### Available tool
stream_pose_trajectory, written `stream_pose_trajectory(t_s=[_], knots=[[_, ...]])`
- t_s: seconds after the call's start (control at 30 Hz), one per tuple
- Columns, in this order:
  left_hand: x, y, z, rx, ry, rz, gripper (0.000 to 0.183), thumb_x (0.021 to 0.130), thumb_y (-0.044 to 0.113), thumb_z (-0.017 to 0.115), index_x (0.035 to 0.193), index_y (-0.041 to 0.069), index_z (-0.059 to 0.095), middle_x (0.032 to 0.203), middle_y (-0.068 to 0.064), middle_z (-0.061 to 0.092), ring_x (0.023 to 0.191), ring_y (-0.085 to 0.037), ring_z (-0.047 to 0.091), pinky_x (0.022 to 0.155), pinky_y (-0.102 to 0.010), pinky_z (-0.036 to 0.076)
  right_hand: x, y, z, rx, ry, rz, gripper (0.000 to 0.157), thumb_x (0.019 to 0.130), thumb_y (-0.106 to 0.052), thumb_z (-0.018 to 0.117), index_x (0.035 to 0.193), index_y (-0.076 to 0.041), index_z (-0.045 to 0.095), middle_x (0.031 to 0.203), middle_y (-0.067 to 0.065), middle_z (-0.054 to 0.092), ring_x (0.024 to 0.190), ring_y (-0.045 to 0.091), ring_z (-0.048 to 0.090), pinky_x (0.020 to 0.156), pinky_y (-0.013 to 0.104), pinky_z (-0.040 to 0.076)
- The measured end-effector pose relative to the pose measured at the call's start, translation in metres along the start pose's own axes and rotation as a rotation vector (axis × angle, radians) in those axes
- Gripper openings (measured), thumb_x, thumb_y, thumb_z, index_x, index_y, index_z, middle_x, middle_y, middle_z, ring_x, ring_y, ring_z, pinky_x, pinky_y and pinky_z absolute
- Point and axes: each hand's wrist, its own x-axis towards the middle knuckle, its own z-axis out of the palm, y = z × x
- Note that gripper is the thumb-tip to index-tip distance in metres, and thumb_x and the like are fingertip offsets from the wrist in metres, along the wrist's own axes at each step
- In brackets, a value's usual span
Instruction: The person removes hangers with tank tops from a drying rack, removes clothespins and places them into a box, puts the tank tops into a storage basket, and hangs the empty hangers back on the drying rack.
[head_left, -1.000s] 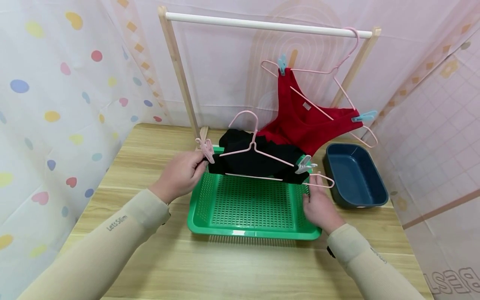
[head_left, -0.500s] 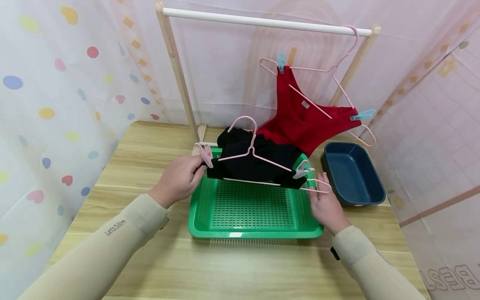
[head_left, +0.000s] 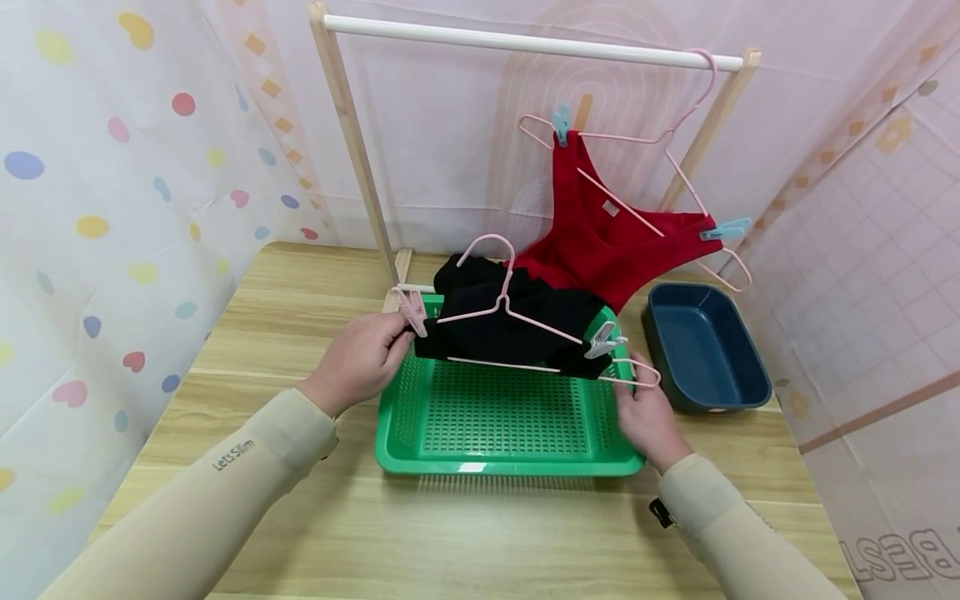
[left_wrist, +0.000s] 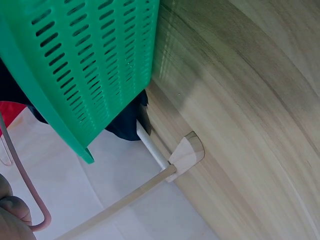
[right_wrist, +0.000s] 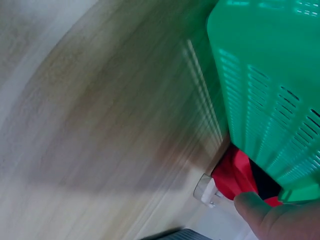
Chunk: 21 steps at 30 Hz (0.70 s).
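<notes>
A pink hanger (head_left: 502, 302) is held above the green basket (head_left: 506, 421), its hook pointing up and back. Clipped along it is a black garment (head_left: 517, 337), by a pink clothespin (head_left: 411, 312) at the left and a grey one (head_left: 604, 342) at the right. My left hand (head_left: 358, 358) pinches the hanger's left end beside the pink clothespin; the left wrist view shows curled fingers (left_wrist: 15, 212) at this end. At the right end, my right hand (head_left: 651, 417) holds the hanger's loop, thumb below and fingers partly behind it. The garment's lower part is hidden.
A red tank top (head_left: 592, 242) is clipped with light-blue clothespins (head_left: 726, 229) to another pink hanger on the rack's white bar (head_left: 525, 43). A dark blue basin (head_left: 705, 350) stands at the right on the wooden table (head_left: 247, 333). Patterned curtains enclose the back and sides.
The hanger with the black garment has dropped slightly toward the basket. My right hand has shifted a little right along its end. The head view has moved slightly.
</notes>
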Motion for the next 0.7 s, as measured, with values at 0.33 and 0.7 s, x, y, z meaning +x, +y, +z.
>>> stream_pose_trajectory(t_s=[0.33,0.7], knots=[[0.0006,0.0001,-0.0007,-0.01,0.0,0.002,0.026,0.103,0.01,0.056,0.077,0.013,0.052,0.064,0.001,0.043,0.064,-0.018,0.045,0.065,-0.035,0.039,0.001,-0.004,0.0024,0.01,0.046,-0.01,0.059,0.111,-0.013,0.041,0.164,0.0,0.02,0.161,0.038,0.034,0.151,0.052,0.036,0.123,0.064,0.031],[-0.0026,0.0001,0.0004,-0.013,-0.014,0.002,0.021,0.102,0.008,0.056,0.081,0.012,0.057,0.065,0.001,0.045,0.065,-0.018,0.046,0.067,-0.036,0.04,0.0014,-0.0048,0.0009,0.023,0.022,0.01,0.057,0.112,-0.016,0.04,0.165,-0.002,0.021,0.165,0.033,0.031,0.153,0.05,0.033,0.123,0.064,0.029]])
